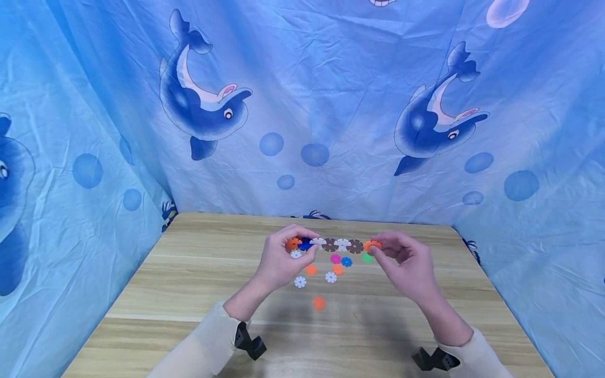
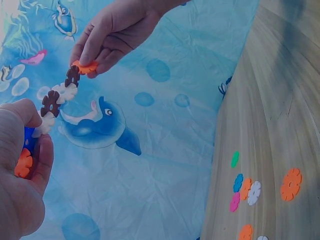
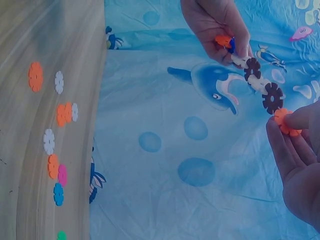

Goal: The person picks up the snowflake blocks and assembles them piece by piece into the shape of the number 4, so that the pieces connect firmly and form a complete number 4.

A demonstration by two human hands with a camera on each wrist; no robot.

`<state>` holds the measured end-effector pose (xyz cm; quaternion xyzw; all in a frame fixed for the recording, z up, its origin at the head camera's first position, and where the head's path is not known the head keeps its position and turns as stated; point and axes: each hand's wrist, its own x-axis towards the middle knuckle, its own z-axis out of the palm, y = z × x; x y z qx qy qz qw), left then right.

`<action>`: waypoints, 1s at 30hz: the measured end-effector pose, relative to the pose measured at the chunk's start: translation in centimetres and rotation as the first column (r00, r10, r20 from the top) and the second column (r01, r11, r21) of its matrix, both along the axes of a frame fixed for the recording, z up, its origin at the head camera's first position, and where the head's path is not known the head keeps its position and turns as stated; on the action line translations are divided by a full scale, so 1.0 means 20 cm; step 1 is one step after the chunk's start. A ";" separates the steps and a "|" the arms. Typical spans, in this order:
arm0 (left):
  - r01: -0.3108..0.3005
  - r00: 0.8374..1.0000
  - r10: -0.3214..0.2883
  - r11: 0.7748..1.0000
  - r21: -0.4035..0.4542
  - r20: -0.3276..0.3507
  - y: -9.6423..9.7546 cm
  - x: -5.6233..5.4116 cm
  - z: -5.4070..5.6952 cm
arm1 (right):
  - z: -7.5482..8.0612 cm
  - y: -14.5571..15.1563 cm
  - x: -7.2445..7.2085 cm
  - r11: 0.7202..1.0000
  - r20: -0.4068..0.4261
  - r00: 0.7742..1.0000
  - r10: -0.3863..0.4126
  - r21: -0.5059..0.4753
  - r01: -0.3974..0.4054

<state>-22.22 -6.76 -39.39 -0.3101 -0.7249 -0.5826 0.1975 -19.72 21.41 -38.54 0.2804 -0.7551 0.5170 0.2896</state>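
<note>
The chain (image 1: 330, 245) hovers above the table (image 1: 189, 283), the left hand (image 1: 283, 261) gripping it at nine o'clock, the right hand (image 1: 412, 265) pinching an orange disc (image 1: 371, 244) at three. Crooked pressure could flex it and pop any shallow joint apart.

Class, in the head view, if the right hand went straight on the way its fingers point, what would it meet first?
Beyond the orange disc it pinches, the right hand would probably meet the nearest brown disc first; depth, and whether those two discs are joined, is unclear.
</note>
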 end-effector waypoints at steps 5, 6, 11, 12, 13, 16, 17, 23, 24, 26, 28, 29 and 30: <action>-0.001 1.000 0.001 1.000 -0.005 -0.002 0.00 0.00 -0.01 | 0.01 -0.01 0.01 1.000 0.009 1.000 0.023 -0.021 -0.023; -0.002 1.000 0.002 1.000 -0.008 -0.003 0.00 0.00 -0.01 | 0.01 -0.01 0.01 0.999 0.006 1.000 0.024 -0.023 -0.024; 0.005 1.000 -0.005 1.000 -0.021 -0.010 0.00 0.00 -0.02 | 0.00 -0.03 0.02 0.999 -0.002 1.000 0.016 -0.029 -0.016; 0.006 1.000 -0.006 1.000 -0.022 -0.013 0.00 0.00 -0.02 | 0.00 -0.03 0.02 1.000 -0.002 1.000 0.013 -0.027 -0.013; 0.005 1.000 -0.006 1.000 -0.022 -0.014 0.00 0.00 -0.02 | 0.00 -0.03 0.02 1.000 0.002 1.000 0.012 -0.026 -0.012; 0.001 1.000 -0.001 1.000 -0.021 -0.015 0.01 0.00 -0.03 | 0.00 -0.02 0.02 1.000 0.007 1.000 0.011 -0.015 -0.011; -0.001 1.000 0.001 1.000 -0.022 -0.014 0.01 0.00 -0.03 | 0.00 -0.02 0.02 1.000 0.012 1.000 0.012 -0.011 -0.012; 0.016 1.000 -0.016 0.999 -0.029 0.006 0.01 0.00 -0.02 | 0.00 0.00 0.02 1.000 0.028 0.999 0.020 0.011 -0.020; 0.024 1.000 -0.024 0.999 -0.028 0.008 0.01 0.00 -0.02 | 0.00 0.00 0.02 1.000 0.030 0.999 0.025 0.011 -0.026; 0.042 0.999 -0.042 0.999 -0.024 0.010 0.01 0.00 -0.02 | 0.00 0.00 0.02 0.999 0.041 0.998 0.041 0.003 -0.041; 0.060 0.998 -0.060 0.998 -0.019 0.014 0.01 0.00 -0.02 | 0.01 0.00 0.03 0.998 0.050 0.997 0.055 -0.001 -0.055; 0.066 0.998 -0.066 0.998 -0.017 0.015 0.01 0.00 -0.01 | 0.02 0.01 0.03 0.998 0.054 0.997 0.060 -0.002 -0.060; 0.071 0.997 -0.071 0.997 -0.015 0.018 0.01 0.00 -0.01 | 0.02 0.01 0.03 0.998 0.056 0.996 0.065 -0.002 -0.065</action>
